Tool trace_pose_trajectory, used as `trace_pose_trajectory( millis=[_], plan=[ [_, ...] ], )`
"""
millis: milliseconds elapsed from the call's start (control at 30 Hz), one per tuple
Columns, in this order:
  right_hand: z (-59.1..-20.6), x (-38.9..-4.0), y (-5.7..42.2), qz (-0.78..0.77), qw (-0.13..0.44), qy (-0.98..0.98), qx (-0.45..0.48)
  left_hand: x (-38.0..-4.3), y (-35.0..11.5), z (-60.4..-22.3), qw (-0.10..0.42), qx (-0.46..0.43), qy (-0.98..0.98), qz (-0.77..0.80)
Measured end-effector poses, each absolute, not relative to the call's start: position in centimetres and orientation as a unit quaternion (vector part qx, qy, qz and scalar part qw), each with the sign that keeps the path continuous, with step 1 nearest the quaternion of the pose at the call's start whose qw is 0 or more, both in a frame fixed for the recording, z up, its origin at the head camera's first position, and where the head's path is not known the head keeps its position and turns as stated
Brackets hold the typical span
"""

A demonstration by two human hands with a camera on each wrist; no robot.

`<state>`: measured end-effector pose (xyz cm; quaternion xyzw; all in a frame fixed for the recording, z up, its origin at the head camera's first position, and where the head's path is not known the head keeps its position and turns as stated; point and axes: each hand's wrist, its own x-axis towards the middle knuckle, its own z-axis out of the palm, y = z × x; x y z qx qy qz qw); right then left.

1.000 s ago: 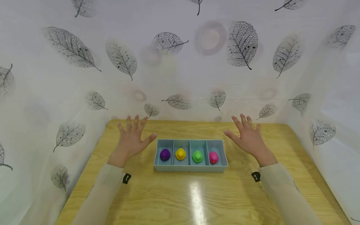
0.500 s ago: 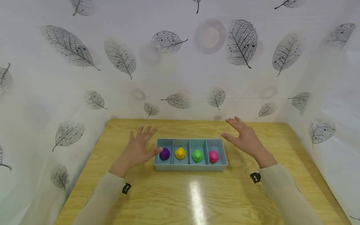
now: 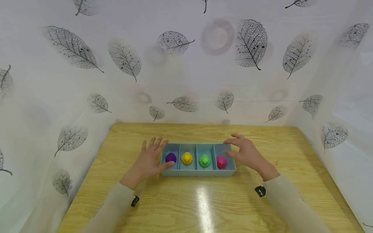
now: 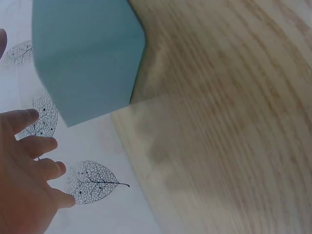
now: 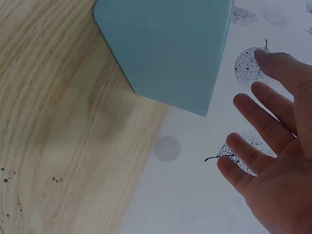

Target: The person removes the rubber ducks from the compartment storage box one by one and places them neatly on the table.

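In the head view, a pale blue tray point(image 3: 198, 173) rests on the wooden table point(image 3: 163, 204), closer to the far edge than the near one and about midway between the left and right edges. Its four compartments each hold one toy duck. From the left, these are a purple duck point(image 3: 170, 157), a yellow duck point(image 3: 186, 158), a green duck point(image 3: 204, 160) and a pink duck point(image 3: 221, 161), the last close against its left divider. The yellow and green beaks face the table's near edge.

The left hand point(image 3: 148, 162), fingers fanned out, is at the tray's left end, its thumb crossing in front of the purple duck's lower part. The right hand point(image 3: 247, 154), fingers extended, is over the right end. The hands are well apart, and neither grips anything. Near each beige sleeve point(image 3: 113, 204) is a black tab point(image 3: 260, 191) with a white mark too small to read.

In the left wrist view, the fingertips are spread just beside the tray's end wall, a gap between. The cloth point(image 4: 112, 146) behind carries leaf prints.

In the right wrist view, the loosely bent fingers are likewise apart from the other end wall; dark specks point(image 5: 6, 180) dot the table.
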<state>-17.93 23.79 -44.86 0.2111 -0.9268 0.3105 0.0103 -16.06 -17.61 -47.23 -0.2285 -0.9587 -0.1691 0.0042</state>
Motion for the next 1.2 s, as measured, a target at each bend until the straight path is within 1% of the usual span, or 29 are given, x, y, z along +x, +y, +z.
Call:
trace_pose_trajectory(
  millis=[333, 533, 733, 1067, 1200],
  plan=[
    [-45.7, -18.0, 22.9, 0.274, -0.034, -0.931, 0.237, -15.8, -17.0, -48.5, 0.003, -0.234, -0.961, -0.151],
    [-45.7, -18.2, 22.8, 0.245, -0.033, -0.933, 0.261, -15.6, -16.7, -48.6, -0.008, -0.227, -0.962, -0.152],
    [-45.9, -18.1, 23.0, 0.253, -0.046, -0.933, 0.252, -15.4, -16.8, -48.9, -0.009, -0.223, -0.963, -0.153],
    [-46.3, -17.7, 23.6, 0.251, -0.085, -0.935, 0.237, -15.4, -16.8, -49.1, -0.006, -0.221, -0.963, -0.153],
    [-46.5, -17.6, 23.6, 0.221, -0.078, -0.94, 0.247, -15.4, -16.8, -49.2, -0.013, -0.218, -0.964, -0.151]
  ],
)
